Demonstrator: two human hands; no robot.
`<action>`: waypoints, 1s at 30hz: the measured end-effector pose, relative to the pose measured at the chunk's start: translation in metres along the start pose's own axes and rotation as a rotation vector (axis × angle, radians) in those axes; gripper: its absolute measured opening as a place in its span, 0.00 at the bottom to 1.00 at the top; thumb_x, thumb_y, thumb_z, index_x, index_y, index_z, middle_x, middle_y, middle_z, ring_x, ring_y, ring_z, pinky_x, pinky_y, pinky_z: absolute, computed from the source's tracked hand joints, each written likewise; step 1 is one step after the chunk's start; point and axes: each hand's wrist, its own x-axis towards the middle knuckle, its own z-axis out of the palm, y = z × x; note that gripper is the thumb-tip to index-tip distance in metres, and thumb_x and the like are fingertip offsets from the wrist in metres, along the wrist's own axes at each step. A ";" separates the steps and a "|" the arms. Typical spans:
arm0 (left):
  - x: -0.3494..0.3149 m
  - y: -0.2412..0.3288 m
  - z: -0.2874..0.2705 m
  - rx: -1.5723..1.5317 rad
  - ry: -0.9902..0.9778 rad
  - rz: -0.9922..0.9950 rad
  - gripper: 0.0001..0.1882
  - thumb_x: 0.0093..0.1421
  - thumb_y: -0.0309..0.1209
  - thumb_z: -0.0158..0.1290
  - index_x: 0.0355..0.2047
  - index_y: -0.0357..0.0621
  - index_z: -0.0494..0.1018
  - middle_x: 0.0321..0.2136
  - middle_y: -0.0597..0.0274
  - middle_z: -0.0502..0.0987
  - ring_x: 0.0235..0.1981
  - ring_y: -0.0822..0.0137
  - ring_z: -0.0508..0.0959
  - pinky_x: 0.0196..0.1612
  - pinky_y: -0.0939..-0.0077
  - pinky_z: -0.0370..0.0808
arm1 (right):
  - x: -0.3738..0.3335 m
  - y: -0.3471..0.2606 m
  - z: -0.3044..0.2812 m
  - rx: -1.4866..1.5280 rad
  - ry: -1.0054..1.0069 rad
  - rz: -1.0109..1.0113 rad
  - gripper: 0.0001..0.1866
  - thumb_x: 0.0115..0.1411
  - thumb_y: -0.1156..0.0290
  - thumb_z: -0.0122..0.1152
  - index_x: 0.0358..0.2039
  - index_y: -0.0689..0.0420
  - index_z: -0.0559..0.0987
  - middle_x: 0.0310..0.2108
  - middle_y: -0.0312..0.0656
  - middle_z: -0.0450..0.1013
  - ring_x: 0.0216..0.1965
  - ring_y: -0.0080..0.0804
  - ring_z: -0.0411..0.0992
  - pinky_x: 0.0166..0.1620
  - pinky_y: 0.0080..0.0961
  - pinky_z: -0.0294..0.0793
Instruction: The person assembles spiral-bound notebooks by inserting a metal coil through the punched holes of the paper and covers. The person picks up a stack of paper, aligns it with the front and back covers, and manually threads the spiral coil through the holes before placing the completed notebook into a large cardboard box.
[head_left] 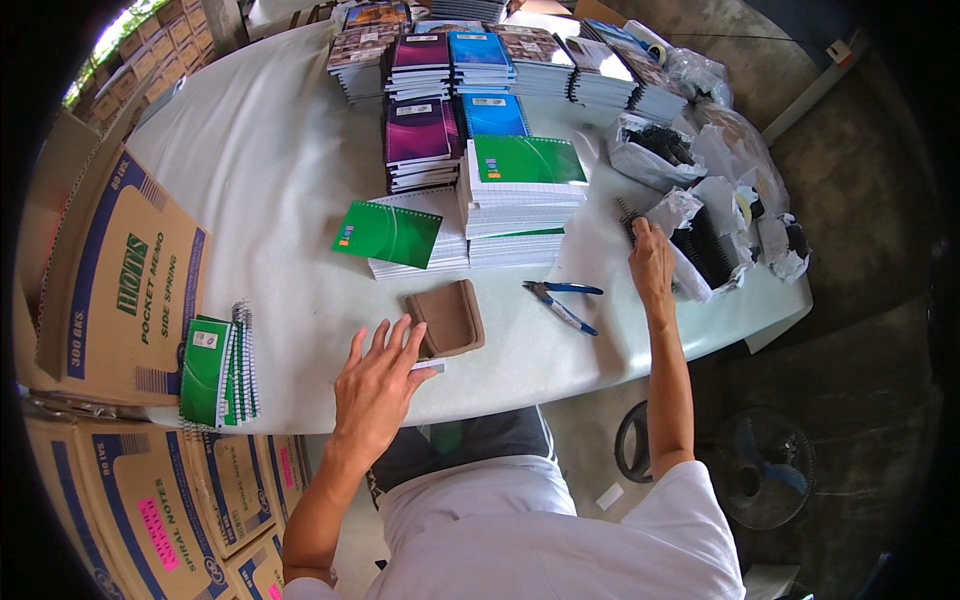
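Observation:
My left hand is spread out near the table's front edge, its fingers stretched and holding nothing that I can see. Its fingertips reach the near left side of a brown, rounded-corner block. Beside the thumb a small white edge shows; the rest of that thing is hidden. Farther right, the fingers of my right hand are closed on a black spiral binding coil, next to paper-wrapped bundles of black coils. Between my hands lie blue-handled cutting pliers.
Ahead stand stacks of loose pages with green covers and several stacks of notebooks. Bound green notebooks stand at the left edge by a cardboard box. More boxes sit below; a fan is at lower right.

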 end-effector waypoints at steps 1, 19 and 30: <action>0.000 0.000 -0.001 0.021 -0.009 -0.001 0.29 0.58 0.38 0.61 0.60 0.49 0.71 0.55 0.60 0.76 0.57 0.48 0.74 0.62 0.46 0.64 | 0.001 -0.017 -0.016 0.099 -0.006 -0.054 0.07 0.56 0.75 0.64 0.36 0.60 0.80 0.36 0.49 0.75 0.37 0.51 0.76 0.39 0.41 0.75; 0.004 0.004 -0.003 0.096 -0.028 -0.057 0.27 0.61 0.43 0.58 0.60 0.56 0.70 0.53 0.64 0.78 0.55 0.49 0.75 0.62 0.46 0.64 | -0.076 -0.202 -0.089 1.185 -0.631 -0.471 0.08 0.59 0.76 0.64 0.41 0.59 0.80 0.30 0.44 0.79 0.25 0.41 0.75 0.33 0.36 0.73; 0.004 0.004 -0.004 0.092 -0.059 -0.064 0.27 0.60 0.42 0.59 0.59 0.54 0.71 0.52 0.61 0.79 0.54 0.50 0.76 0.61 0.48 0.65 | -0.075 -0.212 -0.110 0.910 -0.644 -0.510 0.10 0.61 0.72 0.61 0.43 0.58 0.75 0.34 0.43 0.73 0.34 0.43 0.76 0.36 0.39 0.74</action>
